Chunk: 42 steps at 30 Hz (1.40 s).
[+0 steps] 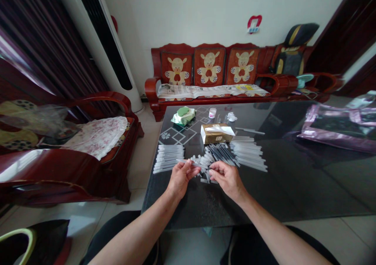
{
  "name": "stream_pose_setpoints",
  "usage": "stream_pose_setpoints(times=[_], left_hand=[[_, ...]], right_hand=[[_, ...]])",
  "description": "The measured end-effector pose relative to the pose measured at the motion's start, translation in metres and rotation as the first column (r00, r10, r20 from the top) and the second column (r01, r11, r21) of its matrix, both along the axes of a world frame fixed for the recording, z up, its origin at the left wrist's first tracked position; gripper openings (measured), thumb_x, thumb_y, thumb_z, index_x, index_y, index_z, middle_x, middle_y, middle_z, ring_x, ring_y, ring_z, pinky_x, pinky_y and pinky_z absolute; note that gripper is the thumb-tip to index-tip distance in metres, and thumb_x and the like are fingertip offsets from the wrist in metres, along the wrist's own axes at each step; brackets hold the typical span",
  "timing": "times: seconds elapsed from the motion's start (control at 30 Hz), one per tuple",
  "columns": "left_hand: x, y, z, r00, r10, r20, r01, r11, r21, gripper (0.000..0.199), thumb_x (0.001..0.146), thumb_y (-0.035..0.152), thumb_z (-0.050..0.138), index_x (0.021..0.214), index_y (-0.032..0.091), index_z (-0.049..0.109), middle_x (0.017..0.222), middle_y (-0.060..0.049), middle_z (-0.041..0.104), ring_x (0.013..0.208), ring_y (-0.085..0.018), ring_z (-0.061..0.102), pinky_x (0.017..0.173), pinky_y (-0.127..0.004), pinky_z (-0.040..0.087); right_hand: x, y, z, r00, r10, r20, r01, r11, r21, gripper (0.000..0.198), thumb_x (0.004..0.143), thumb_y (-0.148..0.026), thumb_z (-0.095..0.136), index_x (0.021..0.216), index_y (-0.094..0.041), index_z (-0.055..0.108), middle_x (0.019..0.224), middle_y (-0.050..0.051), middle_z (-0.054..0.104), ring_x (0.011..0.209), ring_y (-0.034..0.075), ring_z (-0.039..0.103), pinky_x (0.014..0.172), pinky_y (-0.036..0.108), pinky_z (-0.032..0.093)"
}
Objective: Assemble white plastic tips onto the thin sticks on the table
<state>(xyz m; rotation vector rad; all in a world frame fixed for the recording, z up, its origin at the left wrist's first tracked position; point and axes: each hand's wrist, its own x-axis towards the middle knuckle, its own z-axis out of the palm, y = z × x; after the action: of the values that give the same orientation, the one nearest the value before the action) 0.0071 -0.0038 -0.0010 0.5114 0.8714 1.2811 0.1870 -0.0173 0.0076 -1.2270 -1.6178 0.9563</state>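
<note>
My left hand [180, 177] is closed around a whitish pen-like tube [190, 163], which lies across its fingers. Thumb and fingers of my right hand [228, 179] are pinched together at the edge of a pile of small whitish caps [202, 161]; what is between them is too small to make out. Just beyond that hand lies a bundle of thin dark sticks like pen refills [222, 154]. To its right is a spread of translucent white tubes [249, 154]. A row of similar white sticks [169, 157] lies left of my left hand.
On the dark glossy table [282, 194] stand a tissue box [217, 135], a green wipes pack [183, 117], a small white tub [212, 112] and crumpled tissue [232, 117]. A purple-edged clear bag [337, 126] lies right. Wooden seats [205, 96] stand behind and left.
</note>
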Motion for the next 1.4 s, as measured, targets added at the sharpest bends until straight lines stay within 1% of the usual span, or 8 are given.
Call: stream_pose_setpoints(times=[0.2, 0.47, 0.63, 0.9, 1.07, 1.2, 1.3, 1.4], left_hand=[[0.001, -0.001, 0.0, 1.0, -0.009, 0.001, 0.009, 1.0, 0.007, 0.014, 0.08, 0.022, 0.067, 0.077, 0.009, 0.064, 0.068, -0.009, 0.071, 0.064, -0.015, 0.07, 0.064, -0.021, 0.058], [0.0, -0.001, -0.001, 1.0, -0.009, -0.009, 0.01, 0.999, 0.035, 0.021, 0.075, 0.028, 0.073, 0.076, 0.01, 0.064, 0.068, -0.009, 0.071, 0.066, -0.016, 0.07, 0.065, -0.023, 0.057], [0.0, -0.002, -0.002, 1.0, -0.011, -0.009, 0.011, 0.999, 0.04, 0.022, 0.074, 0.029, 0.073, 0.077, 0.009, 0.063, 0.068, -0.008, 0.07, 0.065, -0.016, 0.07, 0.065, -0.022, 0.057], [0.0, -0.002, 0.001, 1.0, -0.028, 0.003, 0.028, 0.998, 0.064, 0.024, 0.072, 0.029, 0.075, 0.081, 0.009, 0.064, 0.069, -0.007, 0.07, 0.068, -0.016, 0.07, 0.067, -0.023, 0.057], [0.001, -0.004, 0.003, 0.998, -0.057, 0.0, 0.057, 0.993, 0.104, 0.025, 0.074, 0.031, 0.074, 0.084, 0.01, 0.064, 0.073, -0.008, 0.071, 0.069, -0.016, 0.07, 0.067, -0.023, 0.056], [0.002, -0.005, 0.002, 0.999, -0.053, -0.011, 0.054, 0.993, 0.104, 0.026, 0.073, 0.032, 0.074, 0.083, 0.01, 0.064, 0.074, -0.008, 0.071, 0.07, -0.017, 0.07, 0.068, -0.023, 0.056], [0.001, -0.004, 0.001, 1.0, -0.026, -0.01, 0.026, 0.996, 0.084, 0.025, 0.072, 0.03, 0.075, 0.083, 0.011, 0.064, 0.073, -0.007, 0.071, 0.07, -0.017, 0.07, 0.068, -0.024, 0.056], [0.0, -0.003, -0.001, 1.0, -0.012, -0.009, 0.013, 0.997, 0.079, 0.025, 0.071, 0.03, 0.075, 0.083, 0.011, 0.064, 0.073, -0.007, 0.071, 0.07, -0.017, 0.07, 0.068, -0.024, 0.056]], right_hand=[[0.0, -0.001, 0.003, 1.0, -0.005, 0.008, 0.006, 1.0, -0.012, 0.015, 0.082, -0.031, 0.06, 0.087, -0.017, 0.062, 0.07, 0.003, 0.066, 0.059, 0.017, 0.066, 0.058, 0.027, 0.055], [-0.001, -0.001, 0.003, 1.0, -0.011, 0.01, 0.011, 1.0, -0.002, 0.016, 0.081, -0.034, 0.06, 0.086, -0.018, 0.062, 0.07, 0.003, 0.067, 0.059, 0.018, 0.066, 0.058, 0.028, 0.055], [-0.002, -0.001, 0.003, 1.0, -0.009, 0.024, 0.01, 1.0, -0.011, 0.015, 0.082, -0.033, 0.06, 0.086, -0.018, 0.062, 0.069, 0.003, 0.066, 0.059, 0.018, 0.066, 0.057, 0.028, 0.054], [-0.001, -0.001, 0.007, 1.0, -0.001, 0.029, 0.002, 1.0, -0.02, 0.019, 0.084, -0.037, 0.058, 0.085, -0.018, 0.062, 0.069, 0.003, 0.067, 0.058, 0.018, 0.067, 0.055, 0.027, 0.053], [-0.002, -0.003, 0.012, 0.996, 0.049, 0.078, -0.048, 0.999, -0.008, 0.029, 0.09, -0.04, 0.047, 0.075, -0.02, 0.059, 0.062, 0.001, 0.063, 0.049, 0.015, 0.062, 0.048, 0.024, 0.049], [-0.003, -0.003, 0.011, 0.995, 0.075, 0.066, -0.073, 0.996, -0.045, 0.037, 0.093, -0.044, 0.041, 0.069, -0.019, 0.055, 0.058, 0.0, 0.06, 0.043, 0.012, 0.058, 0.043, 0.022, 0.045], [-0.001, -0.001, 0.008, 0.998, 0.07, 0.009, -0.069, 0.992, -0.102, 0.039, 0.093, -0.047, 0.038, 0.074, -0.018, 0.056, 0.06, 0.001, 0.062, 0.046, 0.013, 0.06, 0.043, 0.023, 0.047], [0.002, 0.001, 0.006, 0.998, 0.06, -0.007, -0.06, 0.993, -0.105, 0.031, 0.09, -0.045, 0.046, 0.089, -0.018, 0.06, 0.067, 0.002, 0.064, 0.053, 0.015, 0.064, 0.049, 0.025, 0.051]])
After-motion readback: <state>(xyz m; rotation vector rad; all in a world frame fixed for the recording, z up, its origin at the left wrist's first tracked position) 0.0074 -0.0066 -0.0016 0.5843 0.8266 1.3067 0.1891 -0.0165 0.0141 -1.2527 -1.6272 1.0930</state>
